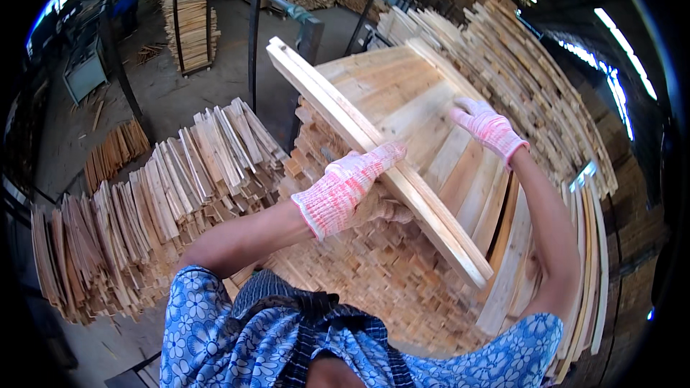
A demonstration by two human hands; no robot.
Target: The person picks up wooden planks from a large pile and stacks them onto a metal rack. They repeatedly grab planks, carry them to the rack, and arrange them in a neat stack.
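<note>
My left hand [348,188], in a pink and white knit glove, is closed around a pair of pale wooden planks [323,88]. The planks lie face to face and slant from upper left to lower right above a large stack. Beyond them, my right hand [489,128], gloved the same way, rests near the far right part of the stack's top boards [424,111]. Its fingers look loosely stretched, with nothing seen in them. The stack's end faces [402,280] show below my left forearm, many board ends packed in rows.
A long pile of rough slats [158,194] stands on the left. Another high stack of planks [532,79] is at the right. Dark metal posts [254,50] rise behind the near stack. A bundled lumber stack [188,21] and a grey-green cabinet [86,68] stand farther back.
</note>
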